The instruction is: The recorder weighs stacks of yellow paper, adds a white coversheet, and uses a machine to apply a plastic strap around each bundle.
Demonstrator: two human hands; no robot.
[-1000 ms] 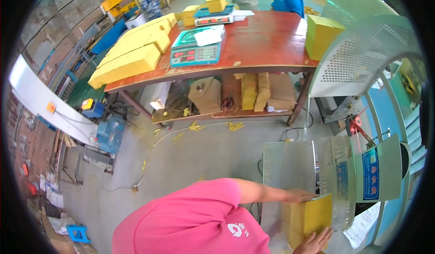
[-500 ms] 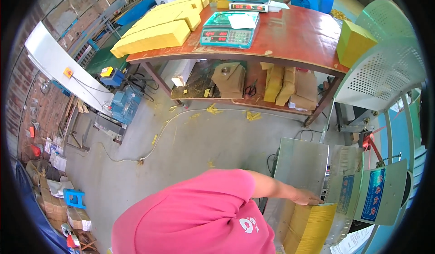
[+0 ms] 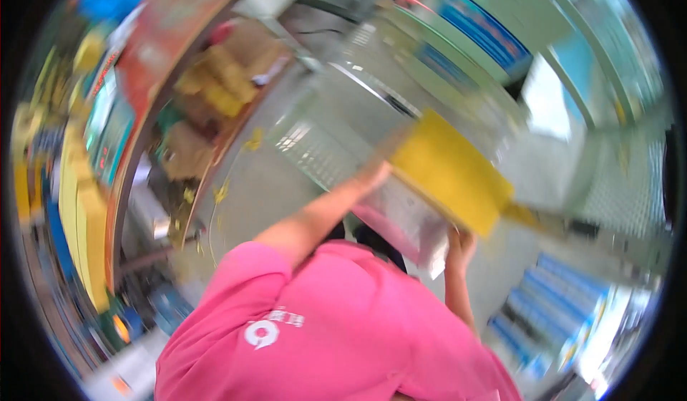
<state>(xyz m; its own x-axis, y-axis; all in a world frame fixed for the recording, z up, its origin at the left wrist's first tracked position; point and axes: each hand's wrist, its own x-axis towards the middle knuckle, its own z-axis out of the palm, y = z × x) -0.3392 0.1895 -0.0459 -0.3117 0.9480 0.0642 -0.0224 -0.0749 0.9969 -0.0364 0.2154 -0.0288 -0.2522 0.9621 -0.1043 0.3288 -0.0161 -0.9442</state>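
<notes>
A thick stack of yellow paper (image 3: 451, 172) lies slantwise in front of me, blurred by motion. My left hand (image 3: 376, 175) grips its left end, fingers partly smeared and hidden. At the near right corner, my right hand (image 3: 461, 248) is closed on the edge of the stack. Beneath and nearer to me is a whitish, pink-edged surface (image 3: 408, 218), too blurred to name. A metal machine table (image 3: 336, 122) extends beyond my left hand, next to the pale green machine with a blue label plate (image 3: 483, 29).
The red-topped table (image 3: 161, 36) at the left carries scales (image 3: 114, 132) and yellow stacks (image 3: 82, 200). Brown and yellow bundles (image 3: 229, 79) fill its lower shelf. Blue-and-white packs (image 3: 551, 308) lie at the lower right. A perforated metal panel (image 3: 622, 175) stands at the right.
My view has swung to the right. The yellow stack, earlier at the lower right under one hand on the machine, is now in the middle between both hands. My right hand has come into view.
</notes>
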